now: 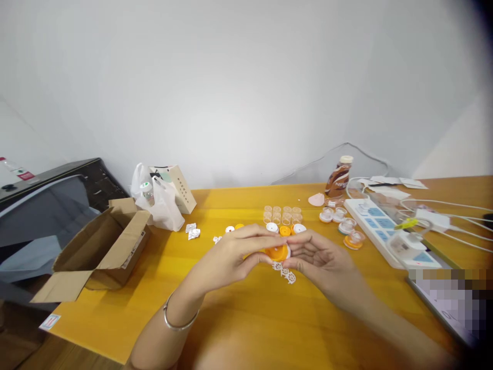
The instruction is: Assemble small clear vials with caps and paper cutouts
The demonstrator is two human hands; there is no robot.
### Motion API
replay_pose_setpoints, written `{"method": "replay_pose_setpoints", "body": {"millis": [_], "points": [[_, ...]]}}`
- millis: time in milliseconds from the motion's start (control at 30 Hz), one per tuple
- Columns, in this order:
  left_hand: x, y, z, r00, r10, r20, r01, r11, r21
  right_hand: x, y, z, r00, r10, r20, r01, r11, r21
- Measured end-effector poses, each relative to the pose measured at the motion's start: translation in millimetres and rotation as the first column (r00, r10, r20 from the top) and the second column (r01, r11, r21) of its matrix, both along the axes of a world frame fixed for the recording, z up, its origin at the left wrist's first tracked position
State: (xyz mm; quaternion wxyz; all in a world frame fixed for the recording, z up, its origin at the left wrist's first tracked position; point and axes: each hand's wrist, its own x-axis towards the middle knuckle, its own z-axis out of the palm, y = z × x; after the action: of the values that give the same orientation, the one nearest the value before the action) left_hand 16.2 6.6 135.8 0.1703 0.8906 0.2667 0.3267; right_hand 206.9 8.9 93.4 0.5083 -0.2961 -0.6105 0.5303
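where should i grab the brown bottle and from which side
Probably around the upper body of the brown bottle, just below its white cap, coming from the left: it stands tall and narrows there, while papers and the power strip lie to its right.

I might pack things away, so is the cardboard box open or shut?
Open: the cardboard box has its flaps spread apart at the top. Whether anything lies inside, I cannot tell.
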Motion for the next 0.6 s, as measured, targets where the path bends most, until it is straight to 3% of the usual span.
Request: {"method": "replay_pose_setpoints", "body": {"millis": [367,600], "points": [[-0.6,-4.2,-3.2,0.996,0.08,-0.03,-0.077,0.992,0.096,0.8,-3.1,-3.8,0.994,-0.047,0.102,0.036,0.993,0.111],[-2.2,0.1,-3.9,0.999,-0.009,-0.044,0.012,0.996,0.09,1.2,-1.7,-0.5,0.999,0.036,0.019,-0.036,0.999,0.001]]}}
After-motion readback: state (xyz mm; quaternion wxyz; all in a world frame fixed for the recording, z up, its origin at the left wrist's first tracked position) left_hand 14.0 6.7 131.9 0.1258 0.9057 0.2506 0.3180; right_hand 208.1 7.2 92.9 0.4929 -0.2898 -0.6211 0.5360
